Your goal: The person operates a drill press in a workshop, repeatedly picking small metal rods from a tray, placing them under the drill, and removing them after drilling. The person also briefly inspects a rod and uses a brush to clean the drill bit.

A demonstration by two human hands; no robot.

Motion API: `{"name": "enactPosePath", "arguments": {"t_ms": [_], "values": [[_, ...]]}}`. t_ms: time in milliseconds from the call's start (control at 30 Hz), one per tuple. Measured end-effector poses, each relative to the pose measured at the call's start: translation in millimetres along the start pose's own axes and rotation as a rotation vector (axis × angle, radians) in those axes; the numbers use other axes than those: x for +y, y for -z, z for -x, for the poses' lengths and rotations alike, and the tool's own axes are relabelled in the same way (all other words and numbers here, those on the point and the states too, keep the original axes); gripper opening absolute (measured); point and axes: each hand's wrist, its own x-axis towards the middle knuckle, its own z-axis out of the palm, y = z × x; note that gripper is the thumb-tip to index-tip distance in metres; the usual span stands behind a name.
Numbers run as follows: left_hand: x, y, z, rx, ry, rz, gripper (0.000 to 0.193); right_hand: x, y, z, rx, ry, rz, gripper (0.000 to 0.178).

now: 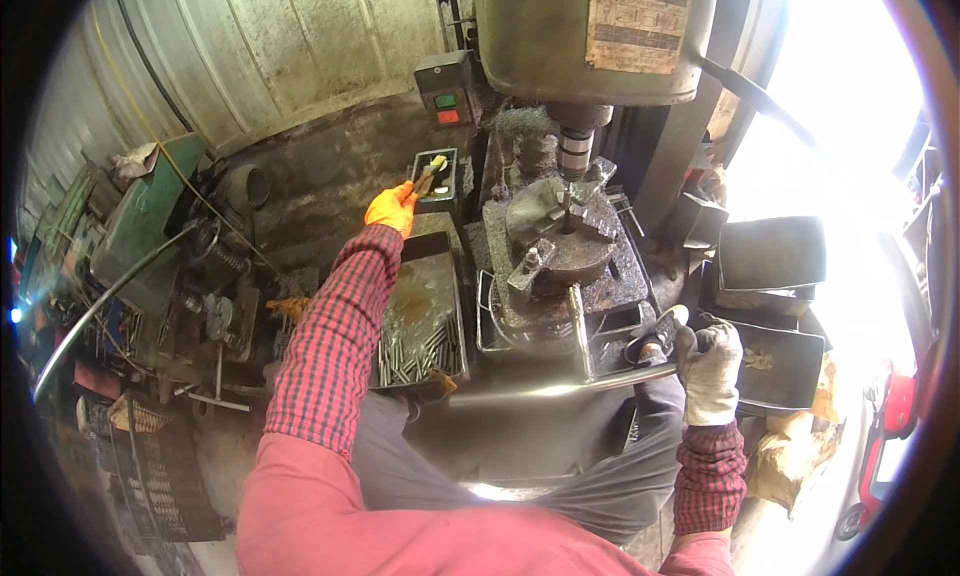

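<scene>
My left hand (393, 208), in an orange glove, reaches forward with its fingers closed on a small brush-like tool (428, 176) with a yellow-white end. The tool is over a small rectangular container (449, 193) holding something dark. On the right, my right hand (712, 361), in a greyish-white work glove, is curled at the end of a long metal bar (610, 379). This bar meets a rod from a round clamping fixture (560, 238) on the machine table. Above the fixture hangs a drill chuck (575, 151), its bit pointing down at the fixture.
A metal tray (420, 301) with several short metal pins (425, 358) lies below my left forearm. Dark bins (770, 361) stand at the right. A switch box (446, 96) with green and red buttons is beside the drill head (560, 36). Hoses and tools crowd the left.
</scene>
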Motion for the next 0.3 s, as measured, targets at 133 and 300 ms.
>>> {"name": "enactPosePath", "arguments": {"t_ms": [133,300], "values": [[-1,16,-2,0.244,-0.049,0.162,0.031,2,-1,2,0.012,-0.012,0.004,0.032],[10,41,2,0.228,-0.11,-0.021,0.034,-1,2,1,-0.047,-0.049,0.041,0.028]]}}
